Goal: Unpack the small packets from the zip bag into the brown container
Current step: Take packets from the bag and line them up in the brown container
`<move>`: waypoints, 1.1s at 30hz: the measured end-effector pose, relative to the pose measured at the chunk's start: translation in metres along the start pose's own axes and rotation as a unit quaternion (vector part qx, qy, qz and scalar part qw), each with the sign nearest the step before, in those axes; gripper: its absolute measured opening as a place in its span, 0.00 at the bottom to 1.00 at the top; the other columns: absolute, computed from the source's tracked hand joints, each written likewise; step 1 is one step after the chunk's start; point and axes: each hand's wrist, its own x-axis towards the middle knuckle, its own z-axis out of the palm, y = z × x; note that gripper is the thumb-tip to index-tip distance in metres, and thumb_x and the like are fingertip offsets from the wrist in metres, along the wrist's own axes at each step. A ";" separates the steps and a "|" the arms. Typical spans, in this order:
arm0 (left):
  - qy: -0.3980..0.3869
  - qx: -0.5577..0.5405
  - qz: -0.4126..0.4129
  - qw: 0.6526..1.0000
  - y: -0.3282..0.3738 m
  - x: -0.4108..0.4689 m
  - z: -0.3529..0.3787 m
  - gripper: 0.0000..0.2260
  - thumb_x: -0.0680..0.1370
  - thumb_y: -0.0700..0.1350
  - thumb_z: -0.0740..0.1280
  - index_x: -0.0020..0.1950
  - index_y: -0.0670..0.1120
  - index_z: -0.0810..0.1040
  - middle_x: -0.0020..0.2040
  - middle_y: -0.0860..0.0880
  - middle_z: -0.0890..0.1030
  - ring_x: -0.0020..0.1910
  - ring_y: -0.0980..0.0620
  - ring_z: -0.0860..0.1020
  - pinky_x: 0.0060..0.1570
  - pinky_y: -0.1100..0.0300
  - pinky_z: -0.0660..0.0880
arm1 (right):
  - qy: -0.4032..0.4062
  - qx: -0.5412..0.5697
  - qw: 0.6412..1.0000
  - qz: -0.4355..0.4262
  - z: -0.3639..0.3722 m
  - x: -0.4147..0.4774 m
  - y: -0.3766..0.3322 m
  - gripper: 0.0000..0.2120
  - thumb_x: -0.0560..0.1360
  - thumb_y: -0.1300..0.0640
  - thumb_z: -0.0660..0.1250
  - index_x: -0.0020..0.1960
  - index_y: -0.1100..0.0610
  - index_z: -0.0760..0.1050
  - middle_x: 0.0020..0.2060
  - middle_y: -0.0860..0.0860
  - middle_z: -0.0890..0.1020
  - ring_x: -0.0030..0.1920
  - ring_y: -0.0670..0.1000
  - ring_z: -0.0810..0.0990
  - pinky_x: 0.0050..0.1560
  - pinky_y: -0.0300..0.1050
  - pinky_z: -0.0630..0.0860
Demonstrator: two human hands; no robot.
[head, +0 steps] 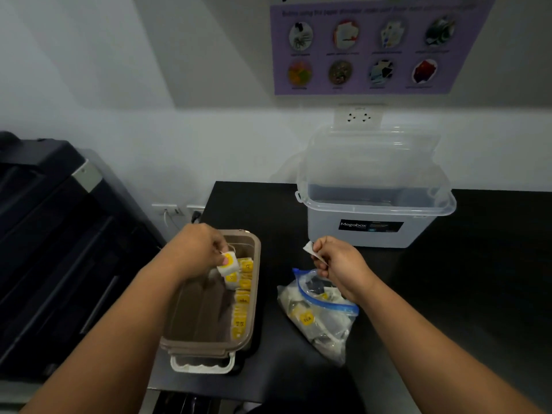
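Fingers of left hand pinch yellow packet over brown container; right hand pinches white packet, seemingly.

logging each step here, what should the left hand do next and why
Probably lower the left hand and release its packet into the brown container, at the far end of the row of packets along the right wall. It is pinched just above that row, and the right hand holds a second packet over the zip bag.

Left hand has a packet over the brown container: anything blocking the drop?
Nothing visible. The left hand holds the packet right over the open brown container; a row of packets lines its right wall, bare floor beside them.
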 end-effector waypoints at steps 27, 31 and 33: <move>-0.050 0.118 -0.048 0.991 -0.021 0.035 0.082 0.09 0.76 0.41 0.69 0.55 0.49 0.81 0.53 0.47 0.83 0.52 0.46 0.82 0.57 0.49 0.80 | -0.031 -0.181 0.980 -0.082 0.031 -0.012 -0.015 0.08 0.77 0.64 0.73 0.54 0.54 0.81 0.43 0.56 0.86 0.37 0.48 0.83 0.44 0.46 0.82; -0.011 0.036 -0.053 0.998 -0.016 0.029 0.057 0.06 0.77 0.41 0.71 0.48 0.53 0.79 0.50 0.48 0.83 0.48 0.49 0.81 0.57 0.52 0.80 | -0.046 -0.217 0.969 -0.110 0.041 -0.010 -0.019 0.08 0.78 0.62 0.73 0.52 0.49 0.82 0.41 0.52 0.86 0.37 0.46 0.83 0.46 0.45 0.83; 0.036 -0.032 -0.028 0.998 -0.013 0.020 0.043 0.09 0.78 0.38 0.68 0.50 0.53 0.79 0.49 0.50 0.82 0.47 0.54 0.80 0.56 0.57 0.79 | -0.052 -0.242 0.960 -0.132 0.047 -0.010 -0.022 0.09 0.78 0.60 0.72 0.50 0.46 0.82 0.39 0.50 0.86 0.37 0.45 0.83 0.45 0.44 0.83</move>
